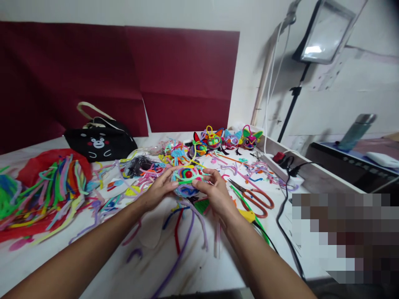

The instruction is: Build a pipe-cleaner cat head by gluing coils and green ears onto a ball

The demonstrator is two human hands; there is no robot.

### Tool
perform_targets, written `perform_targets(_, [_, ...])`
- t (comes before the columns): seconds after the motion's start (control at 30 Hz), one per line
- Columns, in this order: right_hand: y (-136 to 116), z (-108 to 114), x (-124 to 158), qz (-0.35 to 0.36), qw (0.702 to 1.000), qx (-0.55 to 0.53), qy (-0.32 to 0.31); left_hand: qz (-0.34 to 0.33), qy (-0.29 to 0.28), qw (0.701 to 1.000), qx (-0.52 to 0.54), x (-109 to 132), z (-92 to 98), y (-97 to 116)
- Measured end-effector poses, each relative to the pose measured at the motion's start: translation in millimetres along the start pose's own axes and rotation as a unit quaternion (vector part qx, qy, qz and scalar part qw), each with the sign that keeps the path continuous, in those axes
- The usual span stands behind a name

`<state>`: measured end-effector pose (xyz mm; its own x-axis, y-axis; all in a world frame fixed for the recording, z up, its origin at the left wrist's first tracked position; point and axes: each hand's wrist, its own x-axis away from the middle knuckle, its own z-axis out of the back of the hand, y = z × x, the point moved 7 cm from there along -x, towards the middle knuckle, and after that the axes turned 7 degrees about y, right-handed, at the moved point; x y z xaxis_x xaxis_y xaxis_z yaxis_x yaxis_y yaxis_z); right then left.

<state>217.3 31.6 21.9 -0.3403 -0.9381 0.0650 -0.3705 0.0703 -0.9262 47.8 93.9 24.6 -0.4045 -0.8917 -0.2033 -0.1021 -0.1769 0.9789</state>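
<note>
Both my hands hold a round, many-coloured pipe-cleaner figure (188, 175) with a red centre, just above the white table (131, 270). My left hand (159, 189) grips its left side with fingers curled. My right hand (214, 187) pinches its right side, where a green strand crosses it. Purple, red and blue pipe-cleaner ends hang down from the figure towards me.
Loose pipe cleaners (46, 187) lie heaped on a red sheet at the left. Red-handled scissors (255, 199) and a yellow tool (249, 216) lie right of my hands. Finished figures (224, 139) stand behind. A black bag (99, 143), a power strip (279, 160) and a lamp stand (293, 104) are further back.
</note>
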Motion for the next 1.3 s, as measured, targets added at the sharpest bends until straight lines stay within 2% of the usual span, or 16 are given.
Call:
perform_targets(0.23, [4,0,-1,0.009,1.0,-0.016,-0.003,0.015,-0.004,1.0,0.006,1,2.9,-8])
perform_targets(0.43, [5,0,1,0.011,1.0,-0.005,0.018,0.013,0.019,1.0,-0.002,1,6.3,-12])
perform_targets(0.87, [0,-4,6,0.032,0.999,-0.002,0.033,0.023,0.034,0.999,-0.005,1,5.8,-11])
perform_targets(1.03, [2,-2,7,0.07,0.996,0.026,0.058,0.029,0.032,0.999,0.003,1,5.3,-12])
perform_targets(1.3, [4,-4,14,0.137,0.986,0.073,0.059,0.031,0.045,0.997,0.06,1,9.0,-14])
